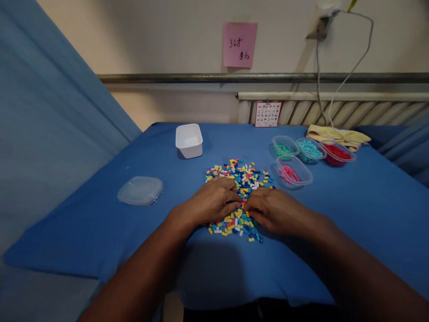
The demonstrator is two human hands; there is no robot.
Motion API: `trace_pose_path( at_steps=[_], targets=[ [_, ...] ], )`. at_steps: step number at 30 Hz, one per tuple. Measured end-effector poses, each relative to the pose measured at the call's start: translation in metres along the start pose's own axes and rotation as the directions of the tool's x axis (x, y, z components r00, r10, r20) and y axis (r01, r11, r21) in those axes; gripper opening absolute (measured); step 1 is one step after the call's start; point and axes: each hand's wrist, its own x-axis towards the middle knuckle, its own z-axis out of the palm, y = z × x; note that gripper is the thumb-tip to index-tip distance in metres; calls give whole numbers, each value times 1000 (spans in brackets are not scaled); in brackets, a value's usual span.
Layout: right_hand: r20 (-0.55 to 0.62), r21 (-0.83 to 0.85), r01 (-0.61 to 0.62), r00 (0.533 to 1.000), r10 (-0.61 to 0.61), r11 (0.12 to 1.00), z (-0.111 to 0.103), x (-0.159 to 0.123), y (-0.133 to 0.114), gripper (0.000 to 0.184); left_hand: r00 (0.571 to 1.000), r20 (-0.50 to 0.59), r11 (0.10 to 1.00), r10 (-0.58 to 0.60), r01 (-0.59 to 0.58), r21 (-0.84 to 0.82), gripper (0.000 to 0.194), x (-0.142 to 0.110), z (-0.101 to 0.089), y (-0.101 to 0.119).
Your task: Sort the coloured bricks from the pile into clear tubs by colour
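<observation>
A loose pile of small toy building bricks (pixel 231 226) in yellow, white, pink, teal and dark blue lies mid-table. Over its left side, my left hand (pixel 214 199) has its fingers bent and pressed together, tips down among the bricks. My right hand (pixel 276 208) comes in from the other side with curled fingers, its tips close to those of the left. What either hand pinches is too small and covered to make out. Right of the pile, a clear plastic tub (pixel 305 179) contains pink bricks.
Behind it stand tubs of green (pixel 275 142), light blue (pixel 321 156) and red bricks (pixel 351 157), beside a yellow cloth (pixel 355 135). A white bin (pixel 190 150) stands at the back. Stacked clear lids (pixel 139 190) lie left. Blue cloth (pixel 100 214) covers the table; a radiator (pixel 301 112) is behind.
</observation>
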Motion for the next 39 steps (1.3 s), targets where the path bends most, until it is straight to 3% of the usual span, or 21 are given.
trace_pose_path(
  at_steps=[13, 19, 22, 25, 28, 31, 33, 36, 39],
  targets=[
    [29, 15, -124, 992, 124, 992, -4, 0, -6, 19, 998, 65, 1000, -10, 10, 1, 12, 3, -3, 8],
    [-163, 89, -84, 982, 98, 992, -7, 0, 6, 23, 998, 44, 999, -38, 37, 25, 14, 4, -5, 9],
    [-259, 99, -25, 965, 50, 995, -4, 1, 9, 24, 993, -15, 987, -116, 114, -116, 12, 5, -4, 10],
    [-347, 176, -5, 935, 67, 984, 0, 4, 7, 20, 961, -72, 877, -267, 211, -432, 15, 8, 2, 14],
    [-456, 227, -7, 883, 113, 974, 3, 7, 3, 15, 901, -68, 654, -428, 256, -712, 20, 14, 9, 20],
    [-537, 189, 47, 841, 63, 981, 4, 9, -1, 19, 846, -11, 454, -532, 274, -848, 23, 21, 15, 22],
    [-551, 119, 87, 834, -7, 989, 2, 10, -2, 19, 840, 44, 366, -541, 282, -887, 25, 23, 16, 21],
    [-574, 23, 43, 818, -22, 999, -9, 7, 3, 16, 837, 58, 338, -544, 282, -898, 27, 22, 13, 17],
    [-652, -69, -104, 758, 35, 992, -27, -3, 21, 11, 824, -120, 524, -554, 233, -819, 21, 18, 8, 10]
  ],
)
